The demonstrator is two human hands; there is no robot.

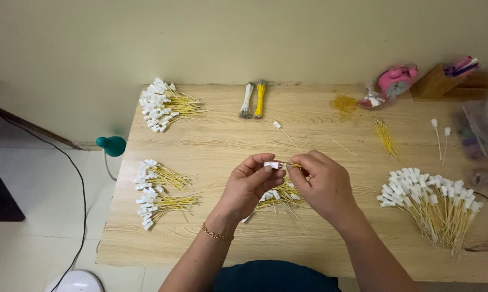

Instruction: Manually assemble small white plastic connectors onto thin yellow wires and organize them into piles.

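Left hand (249, 186) pinches white plug (272, 165), frame centre. Plug lies sideways. Right hand (322, 186) pinches yellow wire (293, 165), just right of plug.

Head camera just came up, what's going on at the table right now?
A person sits at a wooden table, both hands raised just above it. The left hand pinches a small white connector while the right hand holds the thin yellow wires at its end. Beneath the hands lies a small pile of wired connectors. Finished-looking bundles sit at the left and far left corner, and a larger heap lies at the right.
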